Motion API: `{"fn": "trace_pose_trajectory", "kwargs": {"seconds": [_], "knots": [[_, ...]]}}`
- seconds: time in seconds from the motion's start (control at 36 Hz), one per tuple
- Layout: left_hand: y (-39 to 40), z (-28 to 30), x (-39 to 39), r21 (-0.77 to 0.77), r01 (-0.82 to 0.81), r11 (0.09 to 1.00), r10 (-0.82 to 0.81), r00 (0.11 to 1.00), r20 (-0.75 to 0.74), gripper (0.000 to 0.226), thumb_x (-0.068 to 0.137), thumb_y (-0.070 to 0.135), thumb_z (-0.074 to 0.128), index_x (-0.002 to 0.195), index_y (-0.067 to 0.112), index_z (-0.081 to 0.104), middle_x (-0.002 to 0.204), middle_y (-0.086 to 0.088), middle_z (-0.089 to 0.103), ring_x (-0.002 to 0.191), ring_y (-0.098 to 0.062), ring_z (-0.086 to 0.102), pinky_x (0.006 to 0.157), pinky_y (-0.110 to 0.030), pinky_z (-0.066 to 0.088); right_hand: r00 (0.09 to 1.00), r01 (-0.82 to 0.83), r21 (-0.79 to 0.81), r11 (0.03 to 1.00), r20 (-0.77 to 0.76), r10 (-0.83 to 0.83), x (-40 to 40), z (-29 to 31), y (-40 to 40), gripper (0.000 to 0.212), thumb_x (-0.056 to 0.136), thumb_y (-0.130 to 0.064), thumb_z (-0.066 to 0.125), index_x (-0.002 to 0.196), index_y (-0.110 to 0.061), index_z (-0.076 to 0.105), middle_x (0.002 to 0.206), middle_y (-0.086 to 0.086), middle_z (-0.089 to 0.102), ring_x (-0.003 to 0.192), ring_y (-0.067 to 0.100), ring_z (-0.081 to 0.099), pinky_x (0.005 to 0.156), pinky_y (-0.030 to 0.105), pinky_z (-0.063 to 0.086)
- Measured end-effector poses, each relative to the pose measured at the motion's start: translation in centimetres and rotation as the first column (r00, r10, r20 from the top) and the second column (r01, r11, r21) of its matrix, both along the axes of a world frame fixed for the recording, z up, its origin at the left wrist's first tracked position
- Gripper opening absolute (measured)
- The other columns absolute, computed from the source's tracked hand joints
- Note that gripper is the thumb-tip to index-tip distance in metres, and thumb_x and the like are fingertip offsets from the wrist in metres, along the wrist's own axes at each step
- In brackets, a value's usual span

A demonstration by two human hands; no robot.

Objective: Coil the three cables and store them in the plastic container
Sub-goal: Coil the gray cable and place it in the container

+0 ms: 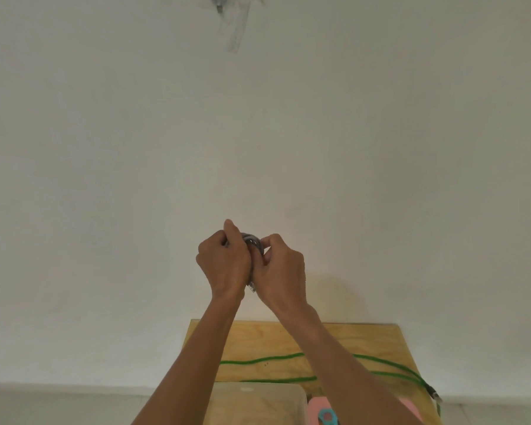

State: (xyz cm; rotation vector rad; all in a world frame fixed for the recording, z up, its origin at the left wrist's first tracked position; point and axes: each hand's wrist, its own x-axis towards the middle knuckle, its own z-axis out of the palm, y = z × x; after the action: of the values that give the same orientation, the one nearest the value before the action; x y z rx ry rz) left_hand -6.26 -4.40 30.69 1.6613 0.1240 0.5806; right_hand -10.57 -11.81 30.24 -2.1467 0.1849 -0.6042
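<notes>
The left hand (224,265) and right hand (281,271) are gripping the grey cable (252,240) together, raised above the table (365,338). Loops should be kept even and pinched firmly before lowering into the plastic container (258,400). The green cable (264,360) is lying uncoiled.

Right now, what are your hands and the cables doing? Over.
Left hand and right hand both grip the coiled gray cable. Green cable lies uncoiled on the table. Plastic container unobstructed.
</notes>
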Motion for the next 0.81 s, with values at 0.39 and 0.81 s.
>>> {"fn": "trace_pose_trajectory", "kwargs": {"seconds": [0.39, 0.81], "knots": [[0.8, -1.5, -0.1, -0.074, -0.033, 0.997, 0.029, 0.998, -0.058, 0.058, 0.099, 0.03, 0.054, 0.049, 0.004, 0.039, 0.04, 0.002, 0.034, 0.038, -0.011, 0.031, 0.043, -0.021, 0.033, 0.99, -0.082, -0.089, 0.993, 0.111, 0.091, 0.5, -0.9, 0.1, 0.015, 0.097, -0.018, 0.058, 0.101, -0.014, 0.072, 0.079, 0.002, 0.074, 0.064, 0.019, 0.068, 0.064, 0.036, 0.056], [4.8, -3.6, 0.2, -0.122, -0.039, 0.992, 0.02, 0.988, -0.152, 0.057, 0.101, 0.032, 0.051, 0.052, 0.003, 0.044, 0.042, 0.002, 0.037, 0.039, -0.01, 0.033, 0.044, -0.022, 0.035, 0.967, -0.226, 0.17, 0.959, -0.081, 0.242, 0.5, -2.1, 2.7, 0.011, 0.092, -0.018, 0.065, 0.102, -0.022, 0.07, 0.098, -0.011, 0.073, 0.084, 0.005, 0.071, 0.066, 0.009, 0.051]]}}
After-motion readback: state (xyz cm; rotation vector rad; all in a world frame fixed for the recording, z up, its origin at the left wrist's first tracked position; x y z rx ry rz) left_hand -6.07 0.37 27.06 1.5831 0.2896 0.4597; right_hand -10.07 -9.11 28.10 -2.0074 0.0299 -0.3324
